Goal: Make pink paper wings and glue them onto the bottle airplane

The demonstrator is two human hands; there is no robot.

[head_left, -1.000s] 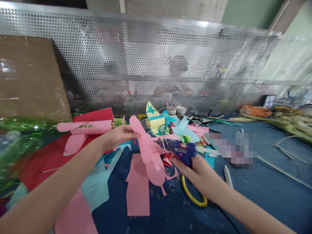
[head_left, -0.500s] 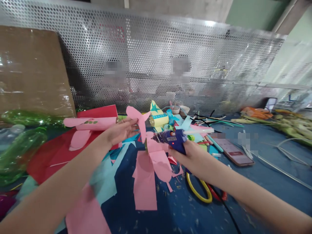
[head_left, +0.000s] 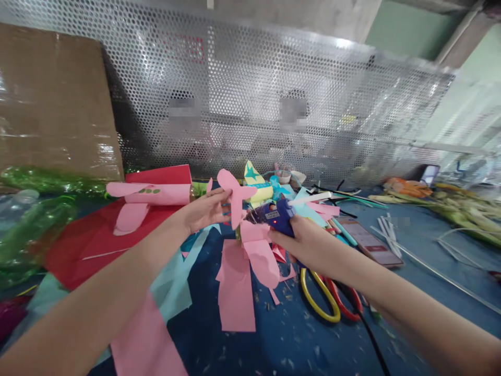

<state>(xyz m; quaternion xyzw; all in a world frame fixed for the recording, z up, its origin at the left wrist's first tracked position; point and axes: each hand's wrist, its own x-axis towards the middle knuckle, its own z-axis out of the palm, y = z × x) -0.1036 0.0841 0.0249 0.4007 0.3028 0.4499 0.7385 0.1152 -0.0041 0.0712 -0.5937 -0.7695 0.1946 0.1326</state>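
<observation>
My left hand point(head_left: 209, 211) pinches a pink paper propeller point(head_left: 236, 196) by one edge, its rounded blades spread in the air. In my right hand point(head_left: 299, 235) is a blue hot glue gun point(head_left: 277, 216) with a red light on and a white glue stick out of its back. The nozzle points left, close to the propeller; whether it touches cannot be made out. Just below the nozzle sits a pink paper plane body point(head_left: 256, 232) with a rounded wing point(head_left: 264, 263), partly hidden by the propeller and gun.
Another pink paper plane point(head_left: 160, 194) lies on red card point(head_left: 90, 245) at left. Behind stands a yellow paper plane point(head_left: 261, 194). Yellow-and-red-handled scissors point(head_left: 319, 303), a phone point(head_left: 368, 241), pink paper point(head_left: 237, 292) and green plastic bottles point(head_left: 39, 245) lie around. A perforated metal panel point(head_left: 242, 78) closes the back.
The propeller in my left hand has moved right and turned, coming nearer the glue gun's nozzle. The view has shifted slightly. My right hand still grips the glue gun.
</observation>
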